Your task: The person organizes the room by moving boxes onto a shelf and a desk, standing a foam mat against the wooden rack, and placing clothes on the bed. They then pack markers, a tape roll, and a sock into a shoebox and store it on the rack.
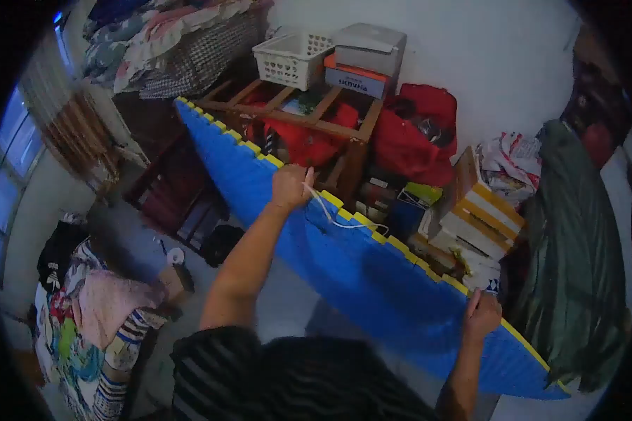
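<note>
A large blue foam mat (351, 281) with a yellow notched edge stands on its side in front of me, slanting from upper left to lower right. My left hand (292, 186) is closed over its top edge, left of the middle. A white cord (351, 226) comes out by that hand and hangs along the mat's blue face; whether the fingers also grip it, I cannot tell. Farther right, my right hand (482, 313) grips the same edge, thumb on top. The fingers behind the mat are hidden.
Behind the mat are a wooden rack (309, 116), a white basket (288, 62), stacked boxes (369, 49), a red bag (418, 133) and a carton (481, 207). A dark green cover (576, 259) hangs at right. Piled clothes (105, 309) lie at left, near a dark red wooden piece (172, 182).
</note>
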A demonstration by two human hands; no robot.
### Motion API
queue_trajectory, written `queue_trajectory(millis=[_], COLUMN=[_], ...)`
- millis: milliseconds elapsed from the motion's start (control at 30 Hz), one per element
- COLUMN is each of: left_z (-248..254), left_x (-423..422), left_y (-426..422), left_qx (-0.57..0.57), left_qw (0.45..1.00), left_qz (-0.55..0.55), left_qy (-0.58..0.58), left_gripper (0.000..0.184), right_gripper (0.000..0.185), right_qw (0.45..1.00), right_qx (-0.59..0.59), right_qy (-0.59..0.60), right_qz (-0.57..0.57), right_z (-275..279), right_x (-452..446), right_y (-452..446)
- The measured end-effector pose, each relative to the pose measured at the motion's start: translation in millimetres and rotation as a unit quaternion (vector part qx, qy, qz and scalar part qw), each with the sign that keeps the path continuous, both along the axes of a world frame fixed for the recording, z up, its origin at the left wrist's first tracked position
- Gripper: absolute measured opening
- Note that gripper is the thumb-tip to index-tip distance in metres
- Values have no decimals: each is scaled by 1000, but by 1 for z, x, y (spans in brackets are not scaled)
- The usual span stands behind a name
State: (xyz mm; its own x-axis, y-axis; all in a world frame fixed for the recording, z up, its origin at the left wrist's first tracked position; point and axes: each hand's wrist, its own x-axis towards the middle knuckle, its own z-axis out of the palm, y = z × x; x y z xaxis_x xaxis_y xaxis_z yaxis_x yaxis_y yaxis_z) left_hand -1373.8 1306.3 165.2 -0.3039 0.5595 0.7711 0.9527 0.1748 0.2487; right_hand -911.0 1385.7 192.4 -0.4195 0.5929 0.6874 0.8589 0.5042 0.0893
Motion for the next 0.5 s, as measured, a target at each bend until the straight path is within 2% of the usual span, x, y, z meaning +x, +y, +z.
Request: queue_trajectory(millis=[100, 200, 300, 367, 467, 500], left_z=[-1, 5, 8, 12, 25, 21], left_x=[-10, -9, -4, -4, 4, 2], left_y=[20, 27, 26, 24, 20, 11], left_qx=[11, -20, -36, -55, 65, -3], left_qw=[999, 999, 999, 998, 992, 989], left_qz=[-45, -43, -29, -29, -75, -50], left_qy=[-6, -22, -27, -29, -81, -136], left_gripper=[29, 23, 22, 20, 18, 24], right_gripper=[23, 22, 22, 26, 37, 41], right_qw=[997, 995, 991, 995, 982, 977], right_qx=[-78, -87, -133, -77, -57, -61], right_qy=[17, 17, -30, 34, 77, 82], right_qz=[-20, 36, -13, 61, 160, 189], right_z=[2, 5, 6, 16, 28, 30], right_x=[-15, -17, -15, -31, -74, -93], right_y=[7, 8, 6, 4, -5, -12])
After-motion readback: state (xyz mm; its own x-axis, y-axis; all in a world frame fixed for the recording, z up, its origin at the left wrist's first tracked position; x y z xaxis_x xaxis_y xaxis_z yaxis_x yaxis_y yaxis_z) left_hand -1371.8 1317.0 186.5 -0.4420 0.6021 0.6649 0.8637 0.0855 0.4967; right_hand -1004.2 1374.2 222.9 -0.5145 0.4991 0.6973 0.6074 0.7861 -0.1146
